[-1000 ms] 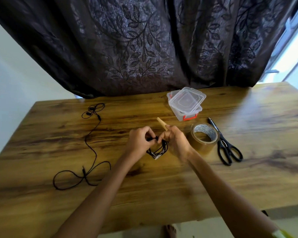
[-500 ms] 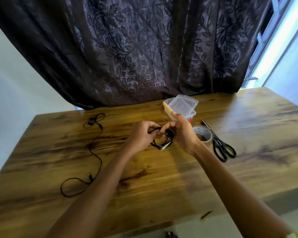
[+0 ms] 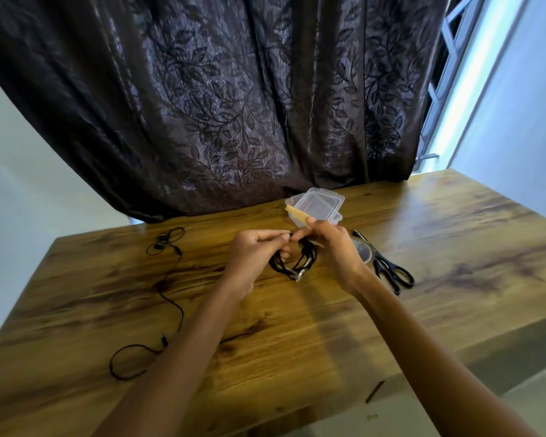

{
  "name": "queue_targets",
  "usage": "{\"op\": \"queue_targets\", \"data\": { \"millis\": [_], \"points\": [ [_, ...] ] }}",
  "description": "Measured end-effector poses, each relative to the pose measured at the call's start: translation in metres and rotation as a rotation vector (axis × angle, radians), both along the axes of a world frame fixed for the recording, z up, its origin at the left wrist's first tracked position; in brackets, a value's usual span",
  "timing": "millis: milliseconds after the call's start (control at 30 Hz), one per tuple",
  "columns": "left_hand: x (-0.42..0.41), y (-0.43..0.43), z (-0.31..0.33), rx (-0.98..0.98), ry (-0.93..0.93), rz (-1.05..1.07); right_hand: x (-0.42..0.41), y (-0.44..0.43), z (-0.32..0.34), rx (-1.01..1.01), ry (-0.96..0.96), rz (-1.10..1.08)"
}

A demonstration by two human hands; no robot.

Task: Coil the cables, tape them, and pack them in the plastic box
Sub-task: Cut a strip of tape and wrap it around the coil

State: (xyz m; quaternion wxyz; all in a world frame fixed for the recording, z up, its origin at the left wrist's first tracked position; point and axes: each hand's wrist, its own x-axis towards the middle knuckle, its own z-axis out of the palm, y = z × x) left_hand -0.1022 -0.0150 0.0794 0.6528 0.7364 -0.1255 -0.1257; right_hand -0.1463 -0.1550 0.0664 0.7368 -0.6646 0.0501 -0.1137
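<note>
A small coiled black cable (image 3: 293, 263) hangs between both hands above the wooden table (image 3: 328, 326). My left hand (image 3: 256, 257) pinches the coil's top with curled fingers. My right hand (image 3: 331, 250) holds the coil's right side and pinches a strip of brown tape (image 3: 298, 214) that sticks up to the left. A loose black earphone cable (image 3: 171, 298) lies uncoiled on the table's left side. The clear plastic box (image 3: 320, 205) with its lid stands behind my hands. The tape roll (image 3: 361, 252) is partly hidden behind my right hand.
Black scissors (image 3: 388, 268) lie to the right of the tape roll. A dark patterned curtain (image 3: 234, 105) hangs behind the table's far edge. The table's near edge runs close below my forearms, with a window at the upper right.
The view has tilted up and turned. Both hands have lifted the coil slightly toward the box, and the tape strip now stands in front of the box.
</note>
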Motion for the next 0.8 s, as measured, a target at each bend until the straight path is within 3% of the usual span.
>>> {"op": "queue_targets", "data": {
  "millis": [200, 400, 567, 800],
  "points": [
    [0.001, -0.001, 0.016, -0.055, -0.085, 0.075, -0.012, 0.008, 0.01, -0.157, -0.298, -0.478],
    [-0.005, -0.009, 0.025, -0.071, -0.139, 0.092, -0.017, 0.01, 0.009, -0.853, -0.671, -0.884],
    [-0.012, -0.015, 0.03, -0.096, -0.173, 0.105, -0.012, 0.01, 0.008, -1.249, -0.856, -1.047],
    [-0.022, -0.02, 0.041, -0.181, -0.148, 0.077, -0.011, 0.004, 0.01, -1.432, -0.946, -1.041]
  ]
}}
